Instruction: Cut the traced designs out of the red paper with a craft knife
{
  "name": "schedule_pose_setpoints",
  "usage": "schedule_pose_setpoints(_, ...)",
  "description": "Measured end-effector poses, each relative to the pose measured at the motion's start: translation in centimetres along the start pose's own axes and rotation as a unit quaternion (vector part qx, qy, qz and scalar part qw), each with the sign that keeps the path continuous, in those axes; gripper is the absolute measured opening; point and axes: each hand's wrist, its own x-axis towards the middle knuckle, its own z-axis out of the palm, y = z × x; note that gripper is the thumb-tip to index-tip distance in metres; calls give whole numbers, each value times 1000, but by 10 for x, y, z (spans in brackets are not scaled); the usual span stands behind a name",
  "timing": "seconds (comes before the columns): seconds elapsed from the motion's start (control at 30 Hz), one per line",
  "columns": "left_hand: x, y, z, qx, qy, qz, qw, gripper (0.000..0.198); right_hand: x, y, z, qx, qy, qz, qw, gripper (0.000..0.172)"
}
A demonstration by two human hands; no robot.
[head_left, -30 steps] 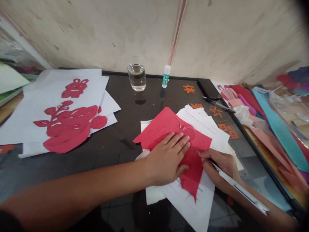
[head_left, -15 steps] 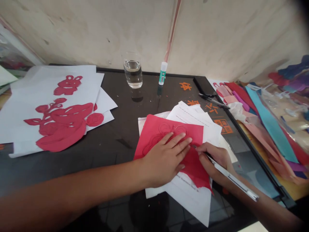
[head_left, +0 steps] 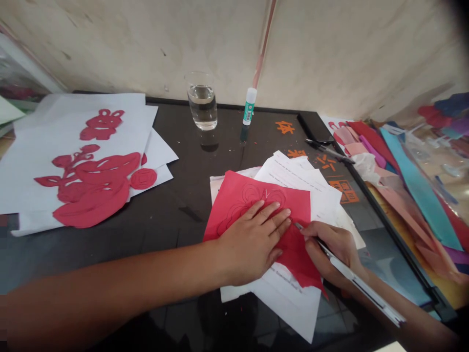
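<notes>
My left hand (head_left: 252,242) lies flat with fingers stretched out, pressing down a red paper sheet (head_left: 238,198) that bears a drawn outline. The red sheet rests on a pile of white printed sheets (head_left: 304,183) on the dark table (head_left: 183,210). My right hand (head_left: 331,249) is closed on a long white craft knife (head_left: 361,283), whose tip touches the red paper just right of my left fingertips.
White sheets with red paper cut-outs (head_left: 91,186) lie at the left. A glass of water (head_left: 202,101) and a glue stick (head_left: 249,107) stand near the wall. Orange cut characters (head_left: 286,128), a pen (head_left: 328,150) and strips of coloured paper (head_left: 410,181) fill the right side.
The red sheet was turned clockwise under my left hand, so its top edge now lies more level. My right hand stays by its edge with the knife. The camera shifted slightly.
</notes>
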Motion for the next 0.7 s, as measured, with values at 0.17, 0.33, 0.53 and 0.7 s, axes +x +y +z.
schedule_pose_setpoints(0.17, 0, 0, 0, -2, 0, 0, 1000, 57, -1, 2, 1, 8, 7, -38, 999, 11)
schedule_pose_setpoints(0.33, 0, 0, 1, 3, 1, 4, 1000, 56, -4, 5, 1, 24, -8, -42, 999, 11)
schedule_pose_setpoints(0.53, 1, 0, 0, 1, -10, 0, 1000, 57, -6, 7, -1, 35, -23, -48, 998, 12)
schedule_pose_setpoints(0.7, 0, 0, 1, -2, -12, 3, 1000, 57, -5, 11, 0, 52, -25, -89, 994, 13)
